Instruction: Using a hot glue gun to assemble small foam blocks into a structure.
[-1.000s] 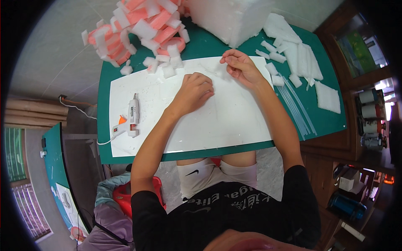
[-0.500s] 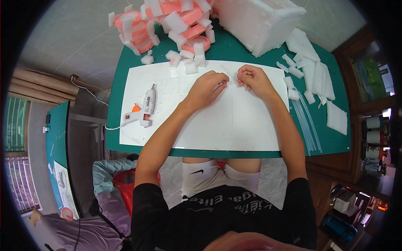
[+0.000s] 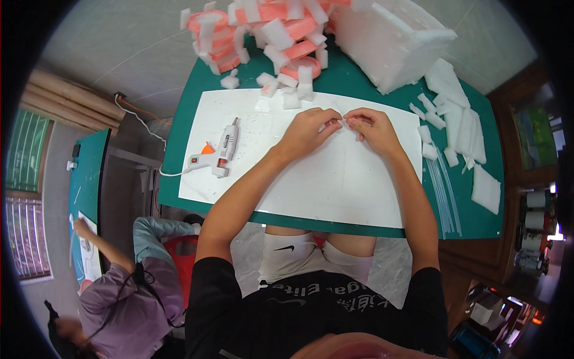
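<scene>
My left hand (image 3: 312, 131) and my right hand (image 3: 374, 130) are close together over the far middle of a white board (image 3: 323, 191). Both have thumb and fingers pinched, their fingertips nearly meeting. Anything between them is too small to make out. On the board to the left lies a white hot glue gun (image 3: 226, 146) with an orange trigger, its nozzle pointing away from me. Small white foam blocks (image 3: 291, 99) rest at the board's far edge, just beyond my left hand.
Pink and white foam ring stacks (image 3: 218, 42) and a big white foam bundle (image 3: 388, 51) stand at the back of the green table (image 3: 179, 128). Clear glue sticks (image 3: 441, 194) and foam sheets (image 3: 466, 131) lie right. A co-worker (image 3: 128, 293) sits left at another table.
My hands have drawn closer together, fingertips almost meeting. The whole view has shifted, so the table appears lower and further right. The co-worker's arm now reaches onto the other table.
</scene>
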`<move>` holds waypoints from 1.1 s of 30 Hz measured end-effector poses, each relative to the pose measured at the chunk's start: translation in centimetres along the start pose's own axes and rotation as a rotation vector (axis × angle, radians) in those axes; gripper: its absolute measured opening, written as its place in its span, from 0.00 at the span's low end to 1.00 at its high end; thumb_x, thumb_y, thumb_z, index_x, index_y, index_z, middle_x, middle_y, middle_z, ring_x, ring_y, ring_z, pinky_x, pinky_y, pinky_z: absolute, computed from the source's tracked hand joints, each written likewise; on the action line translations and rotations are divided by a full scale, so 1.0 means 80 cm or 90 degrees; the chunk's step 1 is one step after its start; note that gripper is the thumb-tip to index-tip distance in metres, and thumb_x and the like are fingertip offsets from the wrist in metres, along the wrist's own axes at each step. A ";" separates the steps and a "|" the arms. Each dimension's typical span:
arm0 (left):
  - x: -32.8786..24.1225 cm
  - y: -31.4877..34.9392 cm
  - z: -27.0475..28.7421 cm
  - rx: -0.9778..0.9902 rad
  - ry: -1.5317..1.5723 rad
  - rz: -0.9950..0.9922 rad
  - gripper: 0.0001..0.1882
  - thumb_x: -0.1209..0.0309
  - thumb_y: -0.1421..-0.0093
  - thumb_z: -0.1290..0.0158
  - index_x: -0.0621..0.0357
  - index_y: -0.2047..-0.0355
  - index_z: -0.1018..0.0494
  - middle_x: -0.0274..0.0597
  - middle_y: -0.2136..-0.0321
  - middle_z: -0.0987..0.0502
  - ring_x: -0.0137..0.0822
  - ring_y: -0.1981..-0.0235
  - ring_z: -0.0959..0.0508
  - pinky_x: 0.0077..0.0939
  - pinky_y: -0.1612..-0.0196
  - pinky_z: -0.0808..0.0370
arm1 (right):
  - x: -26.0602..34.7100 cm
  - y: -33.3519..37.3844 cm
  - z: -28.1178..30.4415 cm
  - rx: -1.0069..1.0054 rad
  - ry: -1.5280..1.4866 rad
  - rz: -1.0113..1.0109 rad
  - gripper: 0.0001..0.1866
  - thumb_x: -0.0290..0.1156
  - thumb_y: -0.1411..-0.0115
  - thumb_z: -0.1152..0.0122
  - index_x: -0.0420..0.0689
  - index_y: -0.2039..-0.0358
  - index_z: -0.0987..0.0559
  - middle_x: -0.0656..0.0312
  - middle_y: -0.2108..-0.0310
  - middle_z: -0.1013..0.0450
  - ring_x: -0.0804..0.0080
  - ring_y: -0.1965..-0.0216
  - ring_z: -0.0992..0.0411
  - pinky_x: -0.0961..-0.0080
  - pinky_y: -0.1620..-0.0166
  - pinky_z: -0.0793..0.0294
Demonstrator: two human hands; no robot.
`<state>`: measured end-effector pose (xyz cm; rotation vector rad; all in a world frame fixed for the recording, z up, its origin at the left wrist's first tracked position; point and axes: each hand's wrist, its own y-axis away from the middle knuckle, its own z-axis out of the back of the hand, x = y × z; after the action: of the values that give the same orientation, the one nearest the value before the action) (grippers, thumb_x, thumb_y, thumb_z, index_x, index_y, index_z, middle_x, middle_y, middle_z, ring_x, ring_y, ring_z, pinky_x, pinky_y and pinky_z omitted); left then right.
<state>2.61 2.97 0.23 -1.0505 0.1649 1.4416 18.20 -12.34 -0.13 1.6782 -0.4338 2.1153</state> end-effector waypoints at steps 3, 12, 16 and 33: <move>0.014 0.011 0.005 -0.012 0.004 -0.008 0.09 0.72 0.43 0.41 0.60 0.62 0.23 0.47 0.69 0.20 0.43 0.68 0.20 0.32 0.62 0.24 | -0.004 -0.006 -0.013 0.031 -0.059 0.010 0.10 0.28 0.39 0.39 0.42 0.57 0.21 0.67 0.68 0.22 0.84 0.69 0.28 0.86 0.74 0.32; 0.016 0.007 -0.008 0.009 -0.027 -0.110 0.09 0.65 0.41 0.42 0.56 0.64 0.21 0.43 0.67 0.20 0.44 0.62 0.22 0.36 0.57 0.26 | -0.017 0.001 -0.006 0.047 -0.095 0.000 0.16 0.23 0.39 0.39 0.42 0.52 0.31 0.62 0.68 0.22 0.82 0.69 0.25 0.89 0.73 0.32; 0.016 0.015 -0.001 0.011 -0.013 -0.105 0.09 0.66 0.42 0.42 0.57 0.65 0.21 0.43 0.68 0.20 0.45 0.62 0.22 0.36 0.57 0.26 | -0.014 -0.006 -0.010 0.085 -0.114 0.014 0.16 0.24 0.38 0.39 0.41 0.52 0.31 0.59 0.66 0.21 0.80 0.69 0.24 0.89 0.72 0.31; 0.011 0.008 0.003 -0.040 0.073 -0.072 0.05 0.71 0.43 0.45 0.61 0.70 0.26 0.49 0.75 0.23 0.51 0.72 0.22 0.40 0.67 0.27 | -0.014 -0.002 0.007 0.049 -0.181 -0.014 0.21 0.37 0.34 0.42 0.42 0.45 0.32 0.61 0.61 0.25 0.81 0.67 0.28 0.89 0.72 0.30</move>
<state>2.12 3.59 -0.55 -1.1765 0.1409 1.2929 18.98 -12.60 -1.09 2.0288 -0.4173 1.9051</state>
